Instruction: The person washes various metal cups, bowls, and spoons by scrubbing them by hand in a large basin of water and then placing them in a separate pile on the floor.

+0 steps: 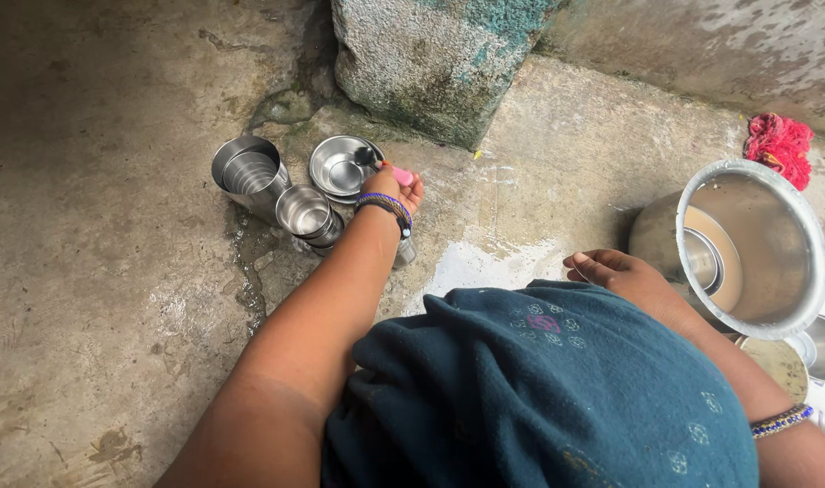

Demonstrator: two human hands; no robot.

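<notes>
My left hand [393, 185] reaches forward over the wet concrete and is closed on a pink-handled utensil [398, 173] whose dark head rests in a small steel bowl [338, 167]. Beside the bowl lie two steel tumblers [306, 213] and a larger steel cup with tumblers nested inside [248, 172]. Another steel cup is partly hidden under my wrist. My right hand [622, 274] rests low with loosely curled fingers, holding nothing, next to a big steel pot [747, 244] tilted on its side. Beaded bracelets circle both wrists.
A rough stone block [431, 63] stands behind the bowl. A red cloth [779, 145] lies at the far right. More steel vessels [824, 348] sit beneath the pot. My knee in dark blue fabric [539, 398] fills the foreground. The concrete floor [114, 271] is damp.
</notes>
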